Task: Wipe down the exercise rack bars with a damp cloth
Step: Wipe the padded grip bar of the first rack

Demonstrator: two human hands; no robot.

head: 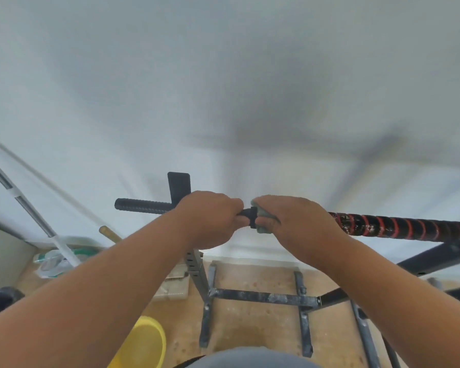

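I have both hands up on the top bar (398, 226) of the rack (263, 298), close together near its middle. My left hand (210, 219) has its fingers curled round the bar, gripping it just right of the black bracket (179, 185) that stands up behind it. My right hand (300, 221) is wrapped over the cloth (263, 227), a pale grey-green wad that shows only at the edge of my fingers, and holds it clamped against the bar; the two hands are nearly touching, with a short dark collar (251, 217) of the bar showing between them. To the right of my right hand the bar runs on wound in red and black tape, scuffed white in spots. To the left of my left hand a ribbed black grip (141, 205) sticks out to the bar's end. Below, the rack's grey base bars lie on the tan floor (250, 328), dusted with pale marks. A yellow bucket (146, 343) sits on the floor under my left forearm, and a clear bag (53, 262) lies by the wall (223, 75) at left, near a leaning white pole (32, 208).
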